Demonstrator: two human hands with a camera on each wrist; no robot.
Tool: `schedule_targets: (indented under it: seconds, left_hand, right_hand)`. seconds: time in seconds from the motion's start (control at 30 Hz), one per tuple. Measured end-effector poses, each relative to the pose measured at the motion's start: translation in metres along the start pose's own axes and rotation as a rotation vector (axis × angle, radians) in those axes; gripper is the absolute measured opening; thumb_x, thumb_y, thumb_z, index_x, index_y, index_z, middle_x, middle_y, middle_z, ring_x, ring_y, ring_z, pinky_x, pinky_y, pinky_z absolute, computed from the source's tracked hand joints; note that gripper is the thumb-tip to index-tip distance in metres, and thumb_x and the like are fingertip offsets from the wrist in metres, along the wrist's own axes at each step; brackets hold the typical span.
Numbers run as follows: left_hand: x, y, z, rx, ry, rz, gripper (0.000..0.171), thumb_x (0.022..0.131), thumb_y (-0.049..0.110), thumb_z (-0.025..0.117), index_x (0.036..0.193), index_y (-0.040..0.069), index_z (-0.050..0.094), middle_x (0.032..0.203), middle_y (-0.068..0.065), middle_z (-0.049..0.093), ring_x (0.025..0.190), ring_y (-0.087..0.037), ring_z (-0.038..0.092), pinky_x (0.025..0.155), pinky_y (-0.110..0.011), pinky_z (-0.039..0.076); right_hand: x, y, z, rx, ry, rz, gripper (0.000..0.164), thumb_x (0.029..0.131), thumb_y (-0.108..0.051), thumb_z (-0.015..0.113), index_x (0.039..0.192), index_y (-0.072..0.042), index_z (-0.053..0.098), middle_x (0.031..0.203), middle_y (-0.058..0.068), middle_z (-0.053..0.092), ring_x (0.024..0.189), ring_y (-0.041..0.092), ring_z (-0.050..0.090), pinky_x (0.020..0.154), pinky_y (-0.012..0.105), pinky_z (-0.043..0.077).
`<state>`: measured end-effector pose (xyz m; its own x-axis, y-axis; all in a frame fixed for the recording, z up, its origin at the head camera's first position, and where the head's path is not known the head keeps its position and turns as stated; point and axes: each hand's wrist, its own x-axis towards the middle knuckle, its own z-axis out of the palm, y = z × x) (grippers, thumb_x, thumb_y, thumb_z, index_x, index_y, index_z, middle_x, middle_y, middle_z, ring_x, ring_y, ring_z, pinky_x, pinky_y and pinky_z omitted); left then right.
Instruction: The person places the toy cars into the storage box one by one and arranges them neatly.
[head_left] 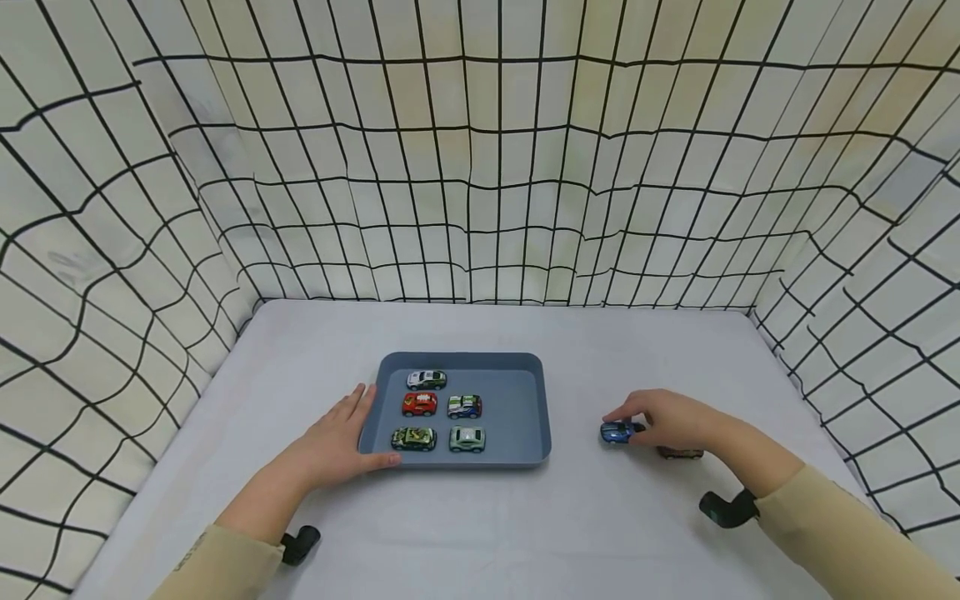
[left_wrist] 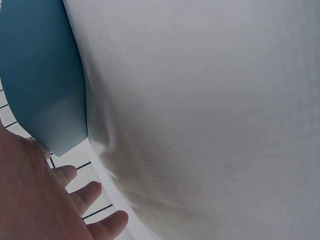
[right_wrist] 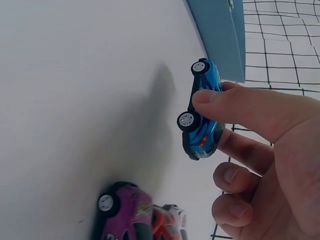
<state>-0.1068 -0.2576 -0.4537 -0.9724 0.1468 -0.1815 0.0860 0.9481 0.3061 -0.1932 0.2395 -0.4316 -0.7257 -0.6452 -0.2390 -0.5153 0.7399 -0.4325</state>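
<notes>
My right hand (head_left: 675, 419) pinches a blue toy car (head_left: 618, 432) between thumb and fingers, to the right of the tray. In the right wrist view the blue toy car (right_wrist: 202, 110) is held clear of the white surface, its shadow below. Partly behind that hand sits a dark toy car (head_left: 680, 453). A purple toy car (right_wrist: 127, 212) and an orange and white one (right_wrist: 167, 222) show near the right wrist view's lower edge. My left hand (head_left: 333, 442) rests against the left side of a blue-grey tray (head_left: 516, 408), fingers spread, thumb along its front corner.
Several toy cars stand in the tray's left and middle: a white one (head_left: 426, 380), a red one (head_left: 419, 405), a white-and-blue one (head_left: 464, 407), a camouflage one (head_left: 413, 439) and a pale green one (head_left: 467, 439). Black netting (head_left: 498, 179) surrounds the white-covered table (head_left: 525, 533).
</notes>
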Motion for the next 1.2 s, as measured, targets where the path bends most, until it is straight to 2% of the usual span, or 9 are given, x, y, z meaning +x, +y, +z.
schedule_targets:
  seconds: [0.13, 0.37, 0.7, 0.93, 1.03, 1.2]
  left_hand:
    - [0.001, -0.001, 0.001, 0.004, 0.003, 0.003, 0.125, 0.075, 0.077, 0.064, 0.158, 0.000, 0.012, 0.162, -0.026, 0.012, 0.145, -0.050, 0.019, 0.110, -0.067, 0.026]
    - [0.000, -0.002, 0.001, -0.007, 0.002, 0.000, 0.125, 0.075, 0.077, 0.064, 0.158, 0.001, 0.011, 0.162, -0.025, 0.012, 0.145, -0.049, 0.018, 0.110, -0.068, 0.025]
    - [0.000, -0.004, 0.001, -0.011, 0.006, 0.010, 0.125, 0.076, 0.078, 0.063, 0.158, 0.001, 0.010, 0.162, -0.025, 0.012, 0.146, -0.048, 0.017, 0.112, -0.065, 0.025]
    - [0.001, -0.006, 0.003, -0.016, 0.004, 0.012, 0.127, 0.075, 0.081, 0.061, 0.159, 0.002, 0.009, 0.163, -0.025, 0.011, 0.146, -0.048, 0.016, 0.112, -0.065, 0.024]
    - [0.001, -0.007, 0.003, -0.019, 0.003, 0.015, 0.127, 0.075, 0.081, 0.061, 0.159, 0.002, 0.008, 0.163, -0.025, 0.010, 0.146, -0.048, 0.016, 0.112, -0.065, 0.024]
    - [0.000, -0.006, 0.002, -0.021, -0.005, 0.011, 0.126, 0.075, 0.080, 0.061, 0.159, 0.002, 0.008, 0.163, -0.025, 0.010, 0.146, -0.048, 0.016, 0.112, -0.065, 0.024]
  right_hand:
    - [0.006, -0.007, -0.007, 0.002, -0.005, -0.011, 0.039, 0.088, -0.018, 0.076, 0.126, -0.027, 0.071, 0.115, -0.008, 0.065, 0.090, 0.012, 0.055, 0.077, 0.034, 0.051]
    - [0.023, -0.024, -0.021, 0.016, 0.008, -0.062, 0.041, 0.088, -0.017, 0.076, 0.128, -0.022, 0.070, 0.113, -0.007, 0.066, 0.084, 0.015, 0.054, 0.070, 0.029, 0.049]
    - [0.069, -0.053, -0.028, 0.060, -0.001, -0.069, 0.041, 0.088, -0.016, 0.076, 0.128, -0.027, 0.070, 0.111, -0.007, 0.065, 0.081, 0.016, 0.053, 0.068, 0.031, 0.050]
    - [0.106, -0.079, -0.028, 0.025, 0.000, -0.097, 0.042, 0.089, -0.018, 0.075, 0.130, -0.027, 0.068, 0.109, -0.008, 0.065, 0.080, 0.015, 0.054, 0.067, 0.030, 0.050]
    - [0.120, -0.090, -0.028, 0.026, -0.002, -0.092, 0.044, 0.090, -0.019, 0.075, 0.132, -0.029, 0.067, 0.115, -0.006, 0.065, 0.086, 0.014, 0.056, 0.072, 0.031, 0.052]
    - [0.143, -0.104, -0.023, 0.006, -0.009, -0.087, 0.044, 0.091, -0.021, 0.074, 0.133, -0.031, 0.066, 0.127, -0.003, 0.064, 0.110, 0.013, 0.059, 0.094, 0.036, 0.051]
